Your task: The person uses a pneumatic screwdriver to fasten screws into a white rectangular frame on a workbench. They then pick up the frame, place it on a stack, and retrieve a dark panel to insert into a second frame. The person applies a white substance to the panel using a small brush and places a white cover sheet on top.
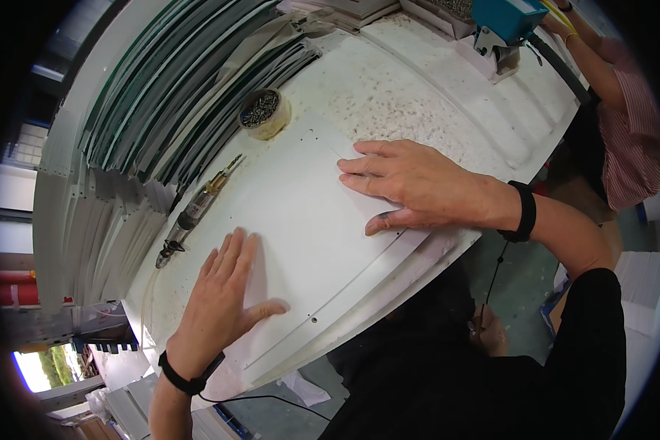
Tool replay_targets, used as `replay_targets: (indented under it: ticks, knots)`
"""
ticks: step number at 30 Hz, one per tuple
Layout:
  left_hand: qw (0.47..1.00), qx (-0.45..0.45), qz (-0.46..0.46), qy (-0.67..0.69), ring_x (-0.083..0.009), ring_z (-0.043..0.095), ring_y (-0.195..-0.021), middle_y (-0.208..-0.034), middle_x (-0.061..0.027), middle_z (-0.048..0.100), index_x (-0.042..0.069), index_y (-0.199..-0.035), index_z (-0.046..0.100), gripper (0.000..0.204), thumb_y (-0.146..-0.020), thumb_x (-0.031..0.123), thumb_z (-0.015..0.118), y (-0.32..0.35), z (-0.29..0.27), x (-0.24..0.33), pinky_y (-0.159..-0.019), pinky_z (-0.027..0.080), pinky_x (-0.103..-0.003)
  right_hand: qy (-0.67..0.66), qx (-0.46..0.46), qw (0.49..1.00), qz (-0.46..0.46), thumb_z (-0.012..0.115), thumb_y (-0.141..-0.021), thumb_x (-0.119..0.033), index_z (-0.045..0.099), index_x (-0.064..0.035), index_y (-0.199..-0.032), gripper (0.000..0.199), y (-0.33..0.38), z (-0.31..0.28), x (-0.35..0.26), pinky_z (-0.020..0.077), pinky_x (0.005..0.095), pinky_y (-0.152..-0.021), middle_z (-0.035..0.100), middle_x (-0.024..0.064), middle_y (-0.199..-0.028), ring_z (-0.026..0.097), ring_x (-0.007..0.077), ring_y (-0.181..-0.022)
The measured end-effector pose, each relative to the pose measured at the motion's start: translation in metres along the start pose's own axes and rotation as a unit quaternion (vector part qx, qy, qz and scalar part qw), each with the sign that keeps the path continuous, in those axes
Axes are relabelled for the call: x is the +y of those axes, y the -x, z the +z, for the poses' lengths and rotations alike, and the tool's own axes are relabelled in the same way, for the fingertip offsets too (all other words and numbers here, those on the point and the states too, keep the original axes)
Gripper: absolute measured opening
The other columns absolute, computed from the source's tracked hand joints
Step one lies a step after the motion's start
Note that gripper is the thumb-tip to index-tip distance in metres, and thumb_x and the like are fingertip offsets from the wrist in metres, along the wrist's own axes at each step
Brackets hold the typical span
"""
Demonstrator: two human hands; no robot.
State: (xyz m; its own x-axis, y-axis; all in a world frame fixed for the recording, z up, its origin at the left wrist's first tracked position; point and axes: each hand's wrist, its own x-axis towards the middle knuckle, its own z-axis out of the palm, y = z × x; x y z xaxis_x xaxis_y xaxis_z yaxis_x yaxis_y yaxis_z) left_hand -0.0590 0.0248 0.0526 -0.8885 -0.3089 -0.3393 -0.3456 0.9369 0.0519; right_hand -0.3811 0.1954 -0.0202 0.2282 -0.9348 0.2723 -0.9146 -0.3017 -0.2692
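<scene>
A flat white panel [293,198] lies on the worktable in front of me, with a small dark hole near its close edge. My left hand [231,286] rests on the panel's left part, fingers stretched out and thumb apart. Across the right part of the panel lies my right hand [400,183], also flat with fingers spread. Neither hand holds anything. Beyond my left hand is a slim power screwdriver [198,209] with its bit pointing away from me. A round tub [265,115] full of small metal fasteners stands farther back.
Tall stacks of thin grey and white panels [176,81] line the left and far left. At the back right stands a teal machine [507,18] beside a box of small metal parts [447,11]. Another person's arm [594,66] reaches toward it. The worktable [411,88] has a pitted surface.
</scene>
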Motion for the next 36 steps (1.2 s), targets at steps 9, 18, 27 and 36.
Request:
replay_targets:
  ticks: [9,18,27,36]
  knots:
    - [0.994,0.039,0.105,-0.005,-0.0553,0.023,-0.153,-0.162,-0.0401,0.023,-0.001,-0.162,0.026,0.132,-0.068,0.074,0.08,-0.122,-0.01,0.031,-0.125,0.028,-0.054,-0.044,-0.019,0.998,-0.043,0.08,-0.084,-0.05,0.061,0.0027,-0.139,0.079,0.003,-0.005,0.02,0.0448,0.0456,-0.113,0.057,0.0136,-0.152,0.044,0.0375,-0.147]
    - [0.995,-0.001,0.085,-0.044,-0.0558,0.027,-0.151,-0.162,-0.0391,0.025,0.004,-0.163,0.026,0.131,-0.066,0.071,0.081,-0.127,-0.022,0.044,-0.122,0.035,-0.054,-0.05,-0.017,0.997,-0.054,0.084,-0.08,-0.041,0.063,0.0029,-0.135,0.073,0.003,-0.012,0.018,0.0473,0.0468,-0.105,0.058,0.0107,-0.149,0.047,0.0377,-0.144]
    - [0.996,0.023,0.083,-0.004,-0.0554,0.028,-0.151,-0.161,-0.0394,0.028,0.004,-0.162,0.029,0.128,-0.066,0.072,0.08,-0.123,-0.017,0.038,-0.121,0.035,-0.057,-0.069,-0.069,0.994,-0.048,0.082,-0.081,-0.047,0.052,0.0037,-0.148,0.089,0.005,-0.003,0.031,0.0415,0.0451,-0.116,0.047,0.0124,-0.161,0.04,0.0367,-0.149]
    - [0.997,0.057,0.007,0.047,-0.0505,0.023,-0.155,-0.165,-0.0373,0.022,0.002,-0.162,0.027,0.134,-0.065,0.08,0.076,-0.044,0.021,-0.002,-0.126,0.028,-0.05,-0.095,-0.133,0.986,0.022,0.081,-0.082,-0.048,0.047,-0.0036,-0.155,0.092,0.005,-0.016,0.018,0.0342,0.0433,-0.124,0.04,0.0103,-0.166,0.032,0.0359,-0.155]
